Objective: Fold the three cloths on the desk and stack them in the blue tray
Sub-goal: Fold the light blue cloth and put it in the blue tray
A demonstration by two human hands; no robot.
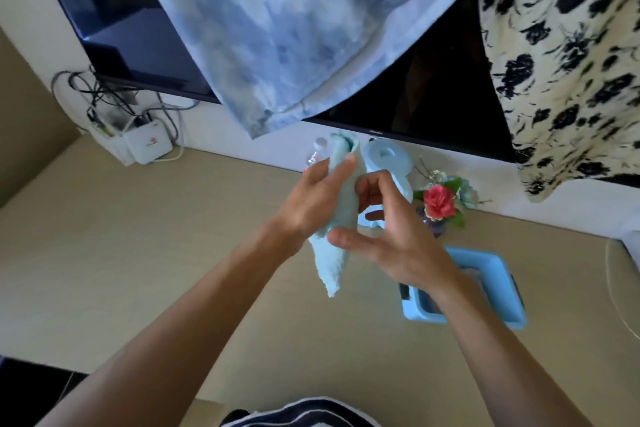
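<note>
We have a small pale-blue terry cloth lifted off the beige desk and held in the air above its middle, toward the back edge. Our left hand is clamped around the cloth's upper part, fingers wrapped over it, while our right hand pinches its side edge between thumb and fingertips. The cloth looks soft and limp, gathered into a long narrow bunch with a loose pointed tail hanging down, so we judge it is not yet neatly folded. The light-blue rectangular plastic tray sits near the desk's right edge, just beyond our right wrist; something pale lies inside, but we cannot tell whether it is a folded cloth. No other loose cloths show on the desk, so this may be a late one, though we cannot be sure.
</note>
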